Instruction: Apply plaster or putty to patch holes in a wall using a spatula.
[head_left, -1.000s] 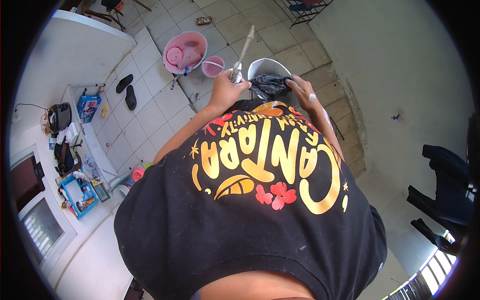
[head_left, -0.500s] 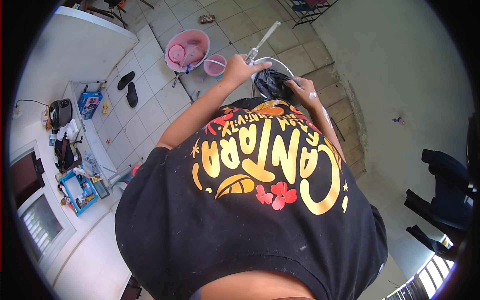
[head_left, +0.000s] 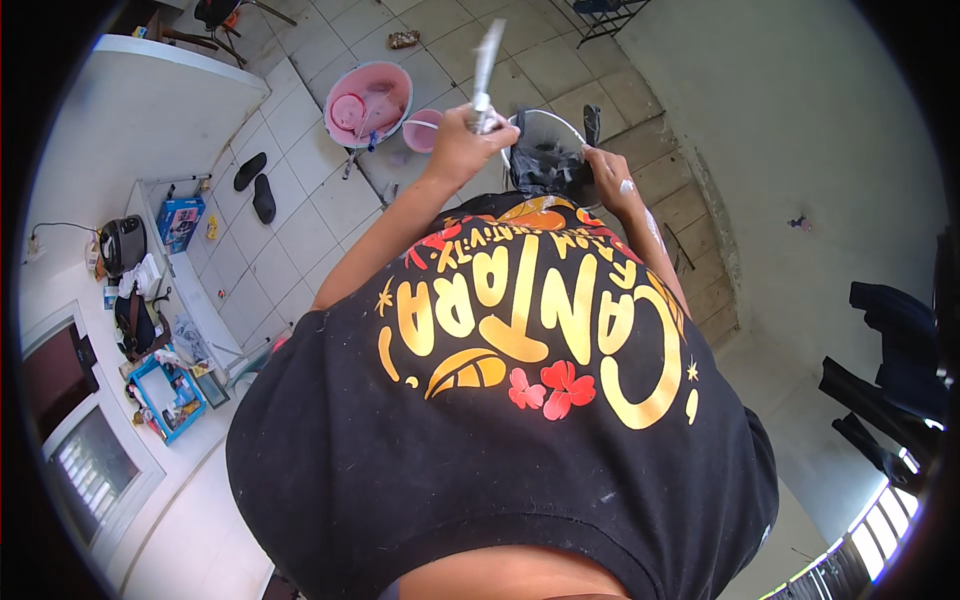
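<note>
A white-smeared tool with a long pale shaft point(head_left: 487, 62) points up and away from my left hand point(head_left: 464, 148), whose fingers are closed around its lower part; motion blurs it, and its kind is unclear. This hand also meets the left rim of a bucket with a thin white rim or handle point(head_left: 566, 122). Inside the bucket, a black plastic bag point(head_left: 545, 165) lines the walls and folds over the edge on both sides. At the right rim my right hand point(head_left: 608, 180) pinches the bag's edge. White paint-like smears mark its back and forearm.
Left of the bucket stand a small pink pail point(head_left: 421, 132) and a large pink basin point(head_left: 368, 102) holding a pink dipper. Black slippers point(head_left: 263, 198) lie on the tiled floor. Walls rise on both sides; dark clothes point(head_left: 890, 350) hang at the right.
The bag has been spread wider over the bucket's rim. My left hand has moved slightly left, the tool tilting more upright. My right hand has shifted to the rim.
</note>
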